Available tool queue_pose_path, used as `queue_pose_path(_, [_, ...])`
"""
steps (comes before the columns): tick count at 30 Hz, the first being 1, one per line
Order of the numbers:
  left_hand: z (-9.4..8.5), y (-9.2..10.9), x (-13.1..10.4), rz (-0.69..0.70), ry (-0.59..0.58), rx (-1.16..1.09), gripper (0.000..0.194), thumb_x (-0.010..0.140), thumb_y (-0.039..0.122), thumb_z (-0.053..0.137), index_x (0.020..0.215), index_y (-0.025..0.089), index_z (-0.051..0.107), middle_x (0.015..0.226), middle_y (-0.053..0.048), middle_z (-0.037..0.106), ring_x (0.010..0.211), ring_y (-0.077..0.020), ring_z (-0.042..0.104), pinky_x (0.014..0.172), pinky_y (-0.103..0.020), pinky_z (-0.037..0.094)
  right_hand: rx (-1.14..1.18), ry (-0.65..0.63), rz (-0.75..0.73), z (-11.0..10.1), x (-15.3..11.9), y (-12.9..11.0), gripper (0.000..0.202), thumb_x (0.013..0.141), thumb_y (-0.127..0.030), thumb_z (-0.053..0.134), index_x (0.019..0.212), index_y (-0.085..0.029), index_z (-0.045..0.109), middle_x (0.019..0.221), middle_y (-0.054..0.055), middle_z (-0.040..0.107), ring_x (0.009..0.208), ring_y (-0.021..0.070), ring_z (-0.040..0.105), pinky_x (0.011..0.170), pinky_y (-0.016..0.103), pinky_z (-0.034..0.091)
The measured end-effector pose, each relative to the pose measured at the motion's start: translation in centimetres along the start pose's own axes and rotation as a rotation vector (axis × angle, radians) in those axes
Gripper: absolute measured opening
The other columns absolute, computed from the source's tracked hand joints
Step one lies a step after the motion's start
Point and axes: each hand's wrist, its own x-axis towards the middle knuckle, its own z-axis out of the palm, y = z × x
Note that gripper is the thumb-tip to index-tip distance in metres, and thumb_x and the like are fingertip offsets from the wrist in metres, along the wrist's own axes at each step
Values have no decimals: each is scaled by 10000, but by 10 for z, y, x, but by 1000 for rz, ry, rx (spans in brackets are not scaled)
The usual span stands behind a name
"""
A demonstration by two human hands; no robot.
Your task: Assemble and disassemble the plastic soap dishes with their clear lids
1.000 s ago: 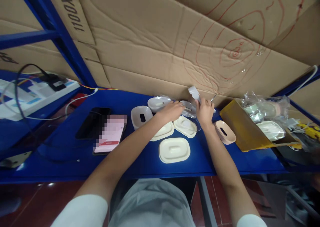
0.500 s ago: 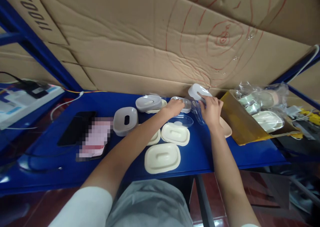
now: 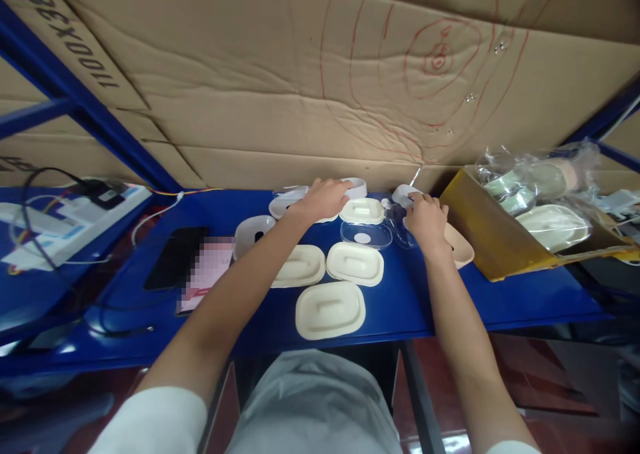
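My left hand (image 3: 327, 197) reaches to the back of the blue shelf, its fingers closed on the near side of a white oval container (image 3: 356, 187). Right in front of that container lies a cream lid (image 3: 361, 211) with a raised middle. My right hand (image 3: 427, 219) is curled at the edge of a second white container (image 3: 403, 192), partly hidden by the fingers. Beside this hand are a clear plastic cover (image 3: 401, 227) and a peach-coloured piece (image 3: 460, 246). Another clear cover (image 3: 367, 235) with a white round spot lies between the hands.
Several cream lids (image 3: 331, 310) lie towards the front edge. White containers (image 3: 246, 233) stand behind my left forearm. A black phone (image 3: 175, 257) and a power strip (image 3: 80, 221) are at left. An open carton (image 3: 480, 234) with bagged pieces stands at right.
My left hand has moved left and back with the white container, uncovering the cream lid. My right hand has shifted slightly, and its container sits lower against the cardboard. The view has shifted a little.
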Motion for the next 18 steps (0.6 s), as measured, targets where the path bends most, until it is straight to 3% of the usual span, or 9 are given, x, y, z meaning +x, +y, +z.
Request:
queue_pose_path(6, [-7, 5, -40, 31, 3, -6, 473, 1056, 165, 477, 1523, 208, 539, 1507, -127, 657, 1390, -298, 609, 1161, -468, 416, 23, -53, -111, -3, -4, -20, 391, 1004, -242, 507, 1331, -141, 696, 1466, 247, 639, 1273, 441, 566, 1047, 607, 410])
queue_pose_path(9, [-18, 11, -85, 53, 89, -23, 461, 1082, 160, 419, 1525, 220, 533, 1501, -111, 655, 1394, -289, 601, 1204, -484, 390, 127, -121, -347, -8, -9, -37, 411, 1034, -200, 469, 1383, -160, 681, 1570, 210, 581, 1404, 407, 517, 1126, 583, 393])
queue_pose_path(12, [-20, 16, -140, 56, 120, -59, 425, 1091, 221, 446, 1498, 243, 564, 1475, -99, 671, 1365, -304, 624, 1172, -494, 451, 319, -295, -603, -13, -20, -54, 371, 1102, -268, 430, 1323, -216, 723, 1438, 140, 704, 1321, 323, 621, 1117, 503, 438])
queue_pose_path(15, [-1, 23, -191, 15, 92, -135, 402, 1092, 263, 464, 1474, 281, 591, 1517, -85, 641, 1399, -288, 607, 1185, -485, 478, 429, -452, -716, -13, -33, -65, 355, 1076, -453, 574, 1320, -241, 722, 1352, 112, 755, 1251, 318, 683, 1104, 496, 474])
queue_pose_path(18, [28, 28, -226, -29, 91, -195, 397, 1103, 321, 482, 1483, 278, 589, 1569, -105, 600, 1446, -303, 572, 1209, -520, 478, 499, -558, -746, -12, -39, -67, 386, 1029, -443, 652, 1343, -226, 706, 1355, 122, 753, 1249, 319, 702, 1083, 491, 517])
